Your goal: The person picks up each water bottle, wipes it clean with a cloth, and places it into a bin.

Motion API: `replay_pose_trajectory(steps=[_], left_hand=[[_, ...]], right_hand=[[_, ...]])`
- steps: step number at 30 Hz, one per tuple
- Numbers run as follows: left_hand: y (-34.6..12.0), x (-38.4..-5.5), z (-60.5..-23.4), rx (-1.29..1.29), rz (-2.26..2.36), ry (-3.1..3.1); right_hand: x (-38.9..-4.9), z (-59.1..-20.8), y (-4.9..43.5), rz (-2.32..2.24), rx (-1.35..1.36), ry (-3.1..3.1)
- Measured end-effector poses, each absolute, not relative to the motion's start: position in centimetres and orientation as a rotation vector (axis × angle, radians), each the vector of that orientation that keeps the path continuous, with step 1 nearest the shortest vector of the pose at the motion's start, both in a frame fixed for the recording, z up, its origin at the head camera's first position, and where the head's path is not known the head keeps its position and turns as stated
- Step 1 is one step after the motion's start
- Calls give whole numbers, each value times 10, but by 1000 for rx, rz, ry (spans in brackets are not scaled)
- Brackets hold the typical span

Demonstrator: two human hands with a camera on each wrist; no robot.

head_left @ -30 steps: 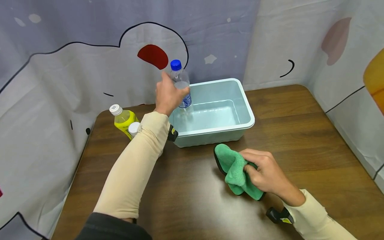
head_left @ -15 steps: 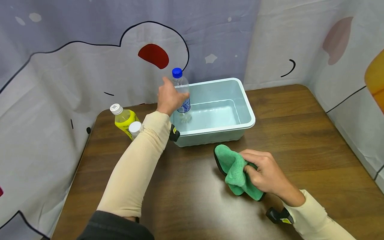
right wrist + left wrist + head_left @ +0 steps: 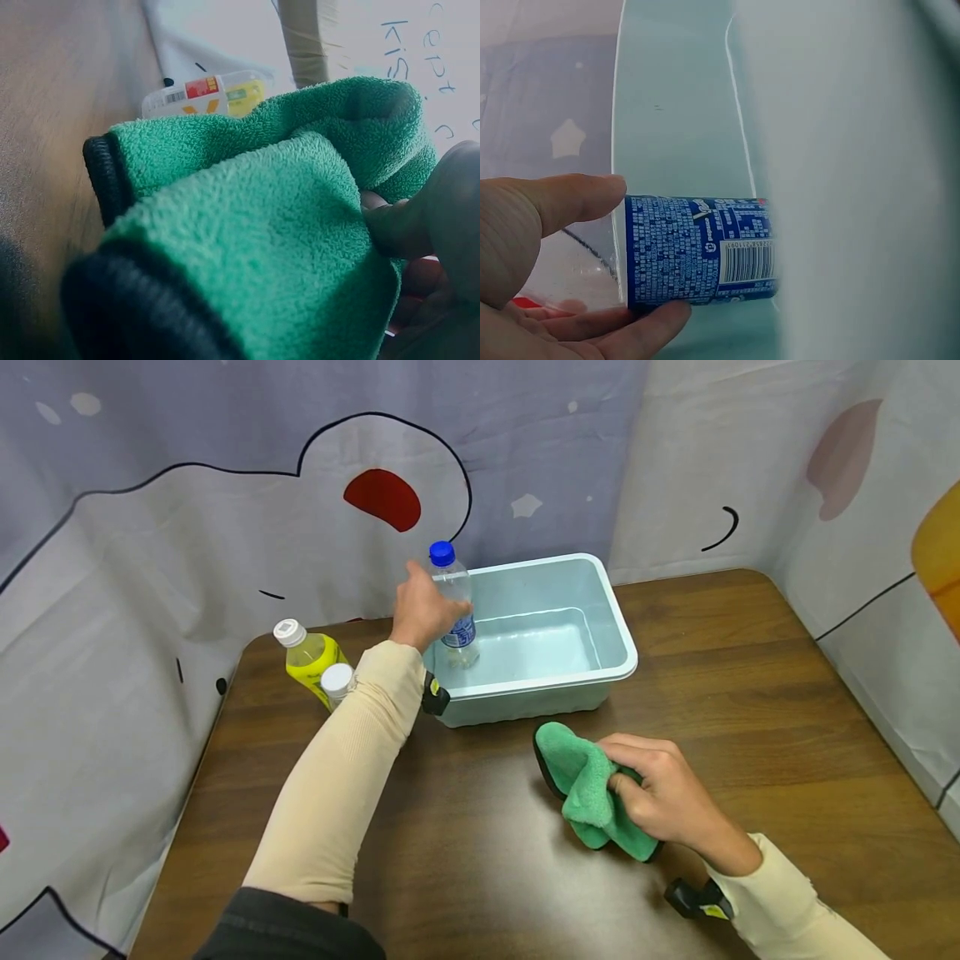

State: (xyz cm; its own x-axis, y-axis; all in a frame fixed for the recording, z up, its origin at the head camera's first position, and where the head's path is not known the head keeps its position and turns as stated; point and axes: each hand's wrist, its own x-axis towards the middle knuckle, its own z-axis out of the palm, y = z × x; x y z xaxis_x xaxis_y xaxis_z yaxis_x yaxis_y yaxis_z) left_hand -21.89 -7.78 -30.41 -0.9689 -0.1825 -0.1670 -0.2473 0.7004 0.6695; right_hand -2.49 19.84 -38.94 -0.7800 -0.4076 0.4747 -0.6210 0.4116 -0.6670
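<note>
My left hand [image 3: 426,608] grips a clear plastic bottle [image 3: 459,632] with a blue cap and blue label, upright inside the left end of a pale blue plastic basin [image 3: 555,681]. In the left wrist view, thumb and fingers lie on either side of the bottle [image 3: 697,251]; the basin's rim hides its base there. Over the table, in front of the basin, my right hand [image 3: 660,789] pinches a bunched green cloth [image 3: 588,785] with black edging. The right wrist view has the cloth [image 3: 255,217] in folds, with the thumb pressed against it.
A yellow-labelled bottle [image 3: 311,664] with a white cap stands at the table's far left. Beside it is another white-capped bottle [image 3: 337,681], partly behind my left sleeve. A printed curtain [image 3: 525,460] hangs behind the wooden table [image 3: 480,860].
My left hand has lowered the blue-capped bottle into the basin. The right hand and green cloth have stayed in place.
</note>
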Motion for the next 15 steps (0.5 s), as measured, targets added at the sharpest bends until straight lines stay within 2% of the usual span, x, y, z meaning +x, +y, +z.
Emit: replay_pose_trajectory(steps=[15], left_hand=[[-78,-218,-311,-351,1155,2794]], right_hand=[[-24,-392,197,1321,920,-2420]])
